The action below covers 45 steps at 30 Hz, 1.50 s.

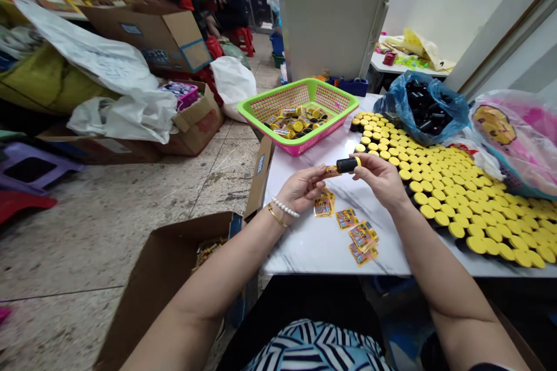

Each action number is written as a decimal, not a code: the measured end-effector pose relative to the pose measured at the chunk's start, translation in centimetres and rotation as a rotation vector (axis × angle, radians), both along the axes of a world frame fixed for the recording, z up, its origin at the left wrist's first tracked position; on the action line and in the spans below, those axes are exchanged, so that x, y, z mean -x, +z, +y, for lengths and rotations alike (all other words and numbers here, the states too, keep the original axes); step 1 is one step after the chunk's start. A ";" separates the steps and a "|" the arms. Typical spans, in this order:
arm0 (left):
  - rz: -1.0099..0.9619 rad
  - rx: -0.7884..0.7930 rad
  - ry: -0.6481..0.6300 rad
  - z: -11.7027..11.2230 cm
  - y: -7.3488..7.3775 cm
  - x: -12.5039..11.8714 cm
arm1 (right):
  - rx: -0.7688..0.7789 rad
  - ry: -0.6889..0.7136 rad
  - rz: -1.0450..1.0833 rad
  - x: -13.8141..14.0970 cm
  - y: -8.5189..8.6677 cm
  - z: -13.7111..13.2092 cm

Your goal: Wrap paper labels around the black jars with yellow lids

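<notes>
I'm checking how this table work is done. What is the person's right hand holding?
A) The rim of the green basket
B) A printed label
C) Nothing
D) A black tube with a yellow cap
D: the right hand pinches the black tube with a yellow cap near its yellow end, while the left hand holds a printed label at the other end.

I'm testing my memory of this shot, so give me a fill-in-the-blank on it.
The right hand holds a black cylinder with a ____ cap. The left hand has a strand of ____ at its wrist, beside a gold bangle. The green-rimmed basket has a ____ base. The plastic bag holding black cylinders is ____.

Missing words: yellow; pearls; pink; blue.
</notes>
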<state>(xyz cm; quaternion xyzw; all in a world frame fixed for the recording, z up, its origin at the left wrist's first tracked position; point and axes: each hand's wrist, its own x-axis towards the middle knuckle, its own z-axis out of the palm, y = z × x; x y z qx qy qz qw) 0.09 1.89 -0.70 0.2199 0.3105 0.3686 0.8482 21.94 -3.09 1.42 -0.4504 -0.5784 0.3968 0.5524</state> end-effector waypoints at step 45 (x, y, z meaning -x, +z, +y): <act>0.233 -0.569 0.249 -1.0 0.1 -0.1 | -0.013 0.003 0.041 1.1 -0.4 -0.6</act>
